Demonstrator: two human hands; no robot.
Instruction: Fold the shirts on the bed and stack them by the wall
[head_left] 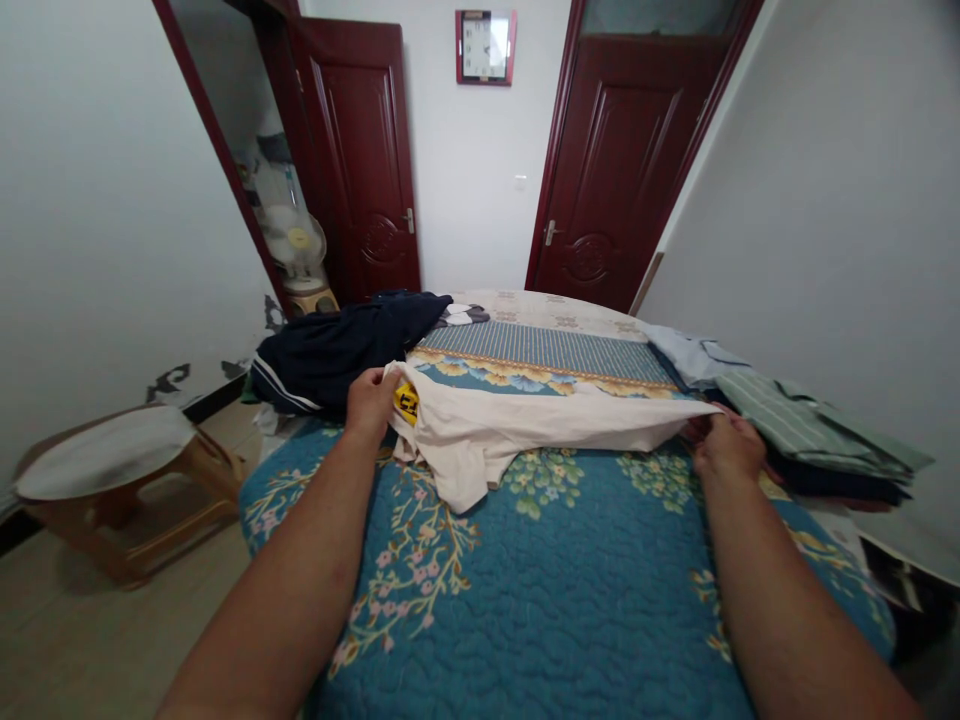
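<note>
We hold the pale shirt taut
Our left hand and right hand pinch its opposite ends, apparently to straighten it.

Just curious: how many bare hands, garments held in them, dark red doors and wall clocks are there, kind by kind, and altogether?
Bare hands: 2 (left hand, right hand)
Cream cloth garment held between them: 1
Dark red panelled doors: 2
Rectangular red-framed wall clock: 1
Total: 6
</note>
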